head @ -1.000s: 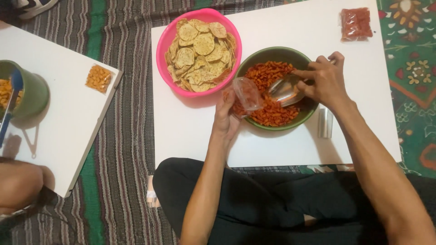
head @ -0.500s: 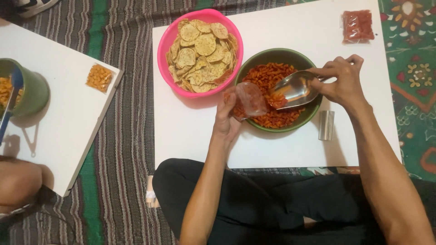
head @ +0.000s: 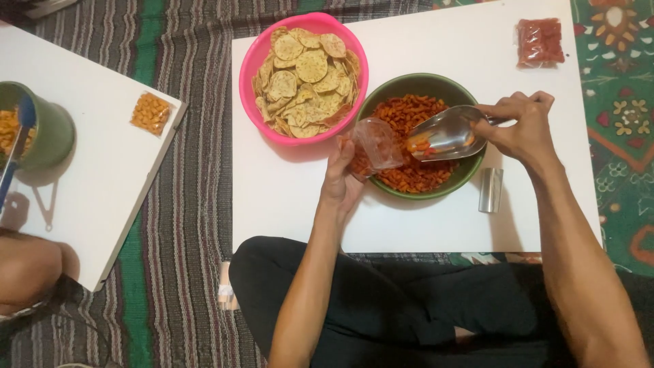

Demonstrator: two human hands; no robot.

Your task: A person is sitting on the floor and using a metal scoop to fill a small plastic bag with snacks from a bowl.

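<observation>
Sitting at the far left, a green tub (head: 41, 136) and a small packet of orange snacks (head: 150, 113) are resting on a neighbouring white bench (head: 102, 204), beside the pink bowl of round chips (head: 304, 78). Your left hand (head: 340, 180) is gripping a small clear bag (head: 373, 144), fingers clenched round it at the near rim of the green bowl of red snacks (head: 419, 136). Your right hand (head: 521, 126) is grasping the metal scoop (head: 446, 133) by its handle, tip just beside the bag's mouth. You are doing best by keeping that mouth wide under the scoop's lip and tilting slowly over the bowl. A steel cup (head: 489, 190) and a filled red packet (head: 539, 42) are lying further right.
</observation>
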